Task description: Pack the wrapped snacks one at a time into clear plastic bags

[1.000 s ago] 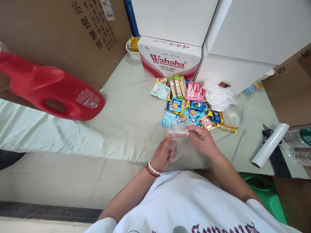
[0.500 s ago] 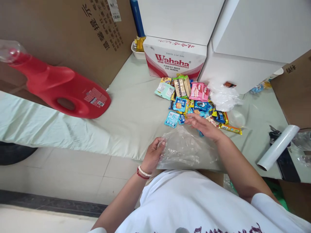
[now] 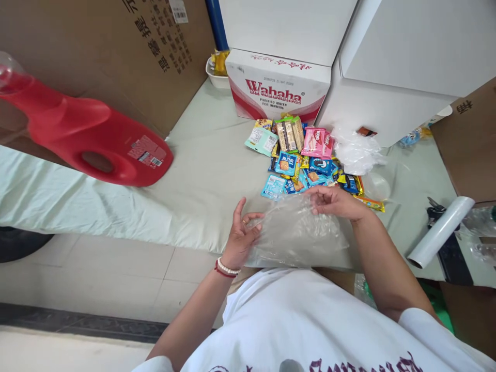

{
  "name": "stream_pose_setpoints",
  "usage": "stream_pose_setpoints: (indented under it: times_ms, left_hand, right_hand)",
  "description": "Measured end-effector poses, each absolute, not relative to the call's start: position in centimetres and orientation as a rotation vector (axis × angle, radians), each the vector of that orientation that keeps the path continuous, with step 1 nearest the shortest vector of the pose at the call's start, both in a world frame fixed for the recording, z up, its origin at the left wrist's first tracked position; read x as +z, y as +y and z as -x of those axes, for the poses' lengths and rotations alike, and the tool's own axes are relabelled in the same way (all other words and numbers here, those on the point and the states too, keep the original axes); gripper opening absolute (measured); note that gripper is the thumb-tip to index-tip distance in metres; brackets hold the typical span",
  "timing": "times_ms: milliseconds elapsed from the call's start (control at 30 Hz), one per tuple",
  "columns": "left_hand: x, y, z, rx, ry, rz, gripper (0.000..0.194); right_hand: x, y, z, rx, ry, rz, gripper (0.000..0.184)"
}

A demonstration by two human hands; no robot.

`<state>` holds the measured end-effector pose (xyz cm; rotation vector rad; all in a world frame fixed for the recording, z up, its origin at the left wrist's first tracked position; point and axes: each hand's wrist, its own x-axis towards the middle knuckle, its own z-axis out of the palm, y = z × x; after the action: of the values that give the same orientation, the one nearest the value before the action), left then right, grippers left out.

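A clear plastic bag is stretched between my two hands, over the table's front edge. My left hand pinches its left edge between thumb and a finger, with the index finger raised. At the bag's upper right edge, my right hand has its fingers closed on the film. Just beyond the bag lies a pile of wrapped snacks: a light blue packet nearest, blue biscuit packets, pink wafer packs, a green-edged biscuit pack and a yellow stick packet. The right hand partly covers the pile's near side.
A red jug appears at the left by a cardboard box. Behind the snacks stand a Wahaha carton and white boxes. A crumpled white bag lies beside them. At the right are a film roll and scissors.
My right hand has come down from over the snacks and closed on the bag's upper right edge. The left index finger has lifted, and the bag is spread wider.
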<state>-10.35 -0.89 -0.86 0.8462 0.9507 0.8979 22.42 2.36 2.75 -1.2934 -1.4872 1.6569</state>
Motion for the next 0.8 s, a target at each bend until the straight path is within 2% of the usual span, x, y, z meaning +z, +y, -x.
stream_pose_setpoints:
  times_ms: [133, 233, 400, 467, 567, 700, 800]
  left_hand:
    - [-2.1, -0.5, 10.3, 1.065, 1.145, -0.877, 0.091]
    - [-3.0, -0.2, 10.5, 1.117, 1.226, -0.938, 0.080]
    - [-3.7, 0.2, 10.7, 1.172, 1.219, -1.012, 0.083]
    - [-3.7, 0.2, 10.6, 1.109, 1.196, -1.069, 0.068]
    - [-3.5, -0.1, 9.9, 0.870, 1.059, -1.206, 0.041]
    - [-3.4, -0.5, 8.7, 0.741, 0.886, -1.286, 0.038]
    - [-3.6, -0.2, 8.3, 0.794, 0.933, -1.255, 0.028]
  right_hand:
    - [2.2, 3.7, -21.9, 1.334, -1.410, 1.481, 0.052]
    - [1.4, 3.4, -21.5, 1.338, -1.436, 1.489, 0.050]
    - [0.0, 1.9, -21.6, 1.228, -1.450, 1.607, 0.045]
    - [-0.1, 0.5, -22.2, 1.156, -1.417, 1.639, 0.040]
    - [0.5, -4.2, -24.5, 1.160, -1.288, 1.749, 0.041]
    - [2.6, -15.9, -29.5, 1.258, -1.008, 2.099, 0.042]
    - [5.3, -24.5, -32.3, 1.481, -1.092, 2.189, 0.041]
